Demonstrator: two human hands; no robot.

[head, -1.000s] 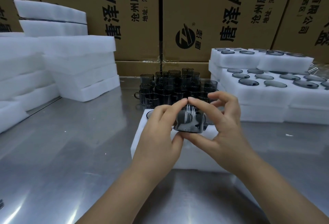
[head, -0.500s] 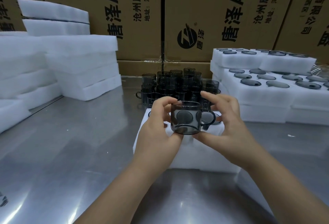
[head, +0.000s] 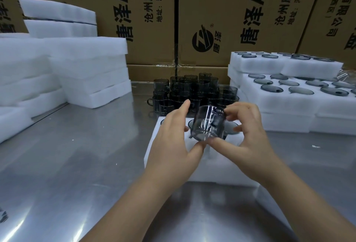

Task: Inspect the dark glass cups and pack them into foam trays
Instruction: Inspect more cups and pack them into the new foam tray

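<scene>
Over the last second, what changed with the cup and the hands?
The dark glass cup was turned between both hands: upright with its handle to the right half a second ago, now tipped, handle no longer plainly visible. The left hand and right hand still hold it over the white foam tray. The loose cups behind are unmoved.

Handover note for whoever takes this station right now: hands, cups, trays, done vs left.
Left hand: pinches the dark glass cup, thumb under it.
Right hand: grips the same cup from the other side, fingers curled over it.
The cup is held tilted above the front foam tray, not in a slot.
Loose cups stand clustered behind that tray. Packed trays are stacked on the right, blank foam on the left.
Done: several trays filled.
Left: finish inspecting this cup, seat it, then work through the cluster.
</scene>
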